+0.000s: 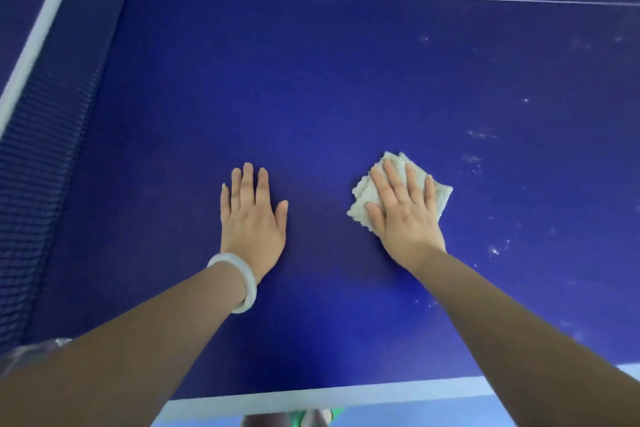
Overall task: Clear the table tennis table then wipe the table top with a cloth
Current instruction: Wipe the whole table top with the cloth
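Pressing the cloth [367,196] flat, right hand [401,208] (fingers straight).

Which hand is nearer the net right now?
Left. The left hand lies flat on the blue table top, between the net and the right hand. The right hand presses the cloth flat, farther from the net.

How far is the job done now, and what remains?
Clearing looks done: nothing loose on the visible table top. In hand: the right hand presses the cloth flat; the left hand rests bare. Left: white specks at right and far side.
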The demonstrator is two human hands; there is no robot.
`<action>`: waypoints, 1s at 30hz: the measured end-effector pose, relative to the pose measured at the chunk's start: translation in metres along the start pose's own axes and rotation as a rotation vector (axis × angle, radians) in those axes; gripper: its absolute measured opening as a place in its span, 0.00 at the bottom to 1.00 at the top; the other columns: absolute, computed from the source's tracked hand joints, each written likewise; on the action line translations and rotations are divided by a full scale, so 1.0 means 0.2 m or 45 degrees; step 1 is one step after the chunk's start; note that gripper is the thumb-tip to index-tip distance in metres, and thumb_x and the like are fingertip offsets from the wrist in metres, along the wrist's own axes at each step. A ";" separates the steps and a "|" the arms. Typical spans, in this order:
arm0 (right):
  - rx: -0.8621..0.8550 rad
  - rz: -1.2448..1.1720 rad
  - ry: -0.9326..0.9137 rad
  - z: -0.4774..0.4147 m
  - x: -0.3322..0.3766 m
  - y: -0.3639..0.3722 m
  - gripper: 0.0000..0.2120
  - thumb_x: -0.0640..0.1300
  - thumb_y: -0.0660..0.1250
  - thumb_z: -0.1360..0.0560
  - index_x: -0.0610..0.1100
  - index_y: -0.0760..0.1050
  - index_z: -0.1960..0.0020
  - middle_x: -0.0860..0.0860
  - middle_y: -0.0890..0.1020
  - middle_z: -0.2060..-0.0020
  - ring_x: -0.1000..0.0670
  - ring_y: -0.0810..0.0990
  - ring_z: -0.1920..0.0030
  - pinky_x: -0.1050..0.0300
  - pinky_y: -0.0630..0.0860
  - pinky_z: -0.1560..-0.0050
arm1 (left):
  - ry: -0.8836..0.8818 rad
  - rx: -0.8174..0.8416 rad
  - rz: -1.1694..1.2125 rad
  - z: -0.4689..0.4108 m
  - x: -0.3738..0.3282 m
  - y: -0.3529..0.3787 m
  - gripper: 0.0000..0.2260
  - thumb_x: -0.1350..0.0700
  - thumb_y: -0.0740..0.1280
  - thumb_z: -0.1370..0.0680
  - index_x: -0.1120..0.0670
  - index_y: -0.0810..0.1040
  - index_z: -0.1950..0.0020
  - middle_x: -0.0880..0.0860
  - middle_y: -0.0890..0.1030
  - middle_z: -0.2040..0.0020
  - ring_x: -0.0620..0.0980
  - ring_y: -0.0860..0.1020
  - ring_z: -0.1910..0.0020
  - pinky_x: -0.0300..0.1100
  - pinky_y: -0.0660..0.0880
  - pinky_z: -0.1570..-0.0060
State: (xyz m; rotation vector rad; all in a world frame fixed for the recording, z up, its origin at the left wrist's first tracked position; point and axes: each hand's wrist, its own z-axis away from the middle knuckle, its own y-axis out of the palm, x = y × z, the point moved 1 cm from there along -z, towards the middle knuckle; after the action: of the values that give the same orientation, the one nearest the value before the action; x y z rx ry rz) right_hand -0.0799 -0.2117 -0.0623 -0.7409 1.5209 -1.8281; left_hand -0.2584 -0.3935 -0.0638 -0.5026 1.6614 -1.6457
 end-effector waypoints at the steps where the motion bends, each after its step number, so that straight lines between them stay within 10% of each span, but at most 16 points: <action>1: -0.004 -0.027 0.106 -0.05 -0.07 -0.01 0.29 0.58 0.40 0.19 0.51 0.45 0.19 0.53 0.46 0.20 0.44 0.43 0.21 0.38 0.40 0.23 | -0.002 0.006 -0.021 0.05 -0.03 0.02 0.29 0.44 0.47 0.17 0.57 0.49 0.19 0.57 0.47 0.19 0.55 0.43 0.20 0.54 0.42 0.22; 7: -0.079 -0.154 0.553 -0.07 0.03 -0.01 0.29 0.57 0.43 0.17 0.48 0.46 0.19 0.50 0.46 0.20 0.40 0.44 0.21 0.34 0.42 0.25 | -0.027 -0.038 -0.152 0.08 -0.05 0.07 0.30 0.43 0.43 0.18 0.58 0.48 0.20 0.58 0.48 0.19 0.56 0.45 0.20 0.57 0.44 0.23; 16: -0.088 0.013 -0.238 0.36 0.18 0.09 0.28 0.55 0.50 0.19 0.48 0.57 0.21 0.48 0.56 0.21 0.38 0.55 0.23 0.34 0.51 0.25 | -0.029 -0.044 -0.132 0.08 -0.05 0.07 0.30 0.44 0.45 0.18 0.58 0.50 0.20 0.58 0.49 0.19 0.56 0.45 0.20 0.56 0.44 0.22; 23: -0.096 -0.197 0.707 0.11 -0.18 0.01 0.29 0.56 0.47 0.17 0.48 0.49 0.20 0.49 0.48 0.20 0.39 0.46 0.22 0.33 0.43 0.26 | -0.045 -0.054 -0.128 0.09 -0.06 0.07 0.29 0.44 0.45 0.18 0.57 0.50 0.19 0.57 0.49 0.19 0.55 0.45 0.20 0.55 0.43 0.22; 30: -0.051 -0.036 -0.275 0.48 0.29 0.09 0.29 0.56 0.48 0.18 0.47 0.55 0.20 0.48 0.55 0.21 0.38 0.53 0.22 0.33 0.49 0.25 | -0.028 -0.071 -0.142 0.09 -0.05 0.07 0.29 0.44 0.44 0.18 0.58 0.50 0.20 0.58 0.49 0.19 0.55 0.45 0.20 0.55 0.43 0.22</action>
State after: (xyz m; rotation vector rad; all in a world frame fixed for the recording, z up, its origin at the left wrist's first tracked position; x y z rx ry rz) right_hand -0.0404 -0.3185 -0.0628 -0.9508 1.4156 -1.6821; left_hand -0.2353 -0.3965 -0.0734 -0.6496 1.6936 -1.6707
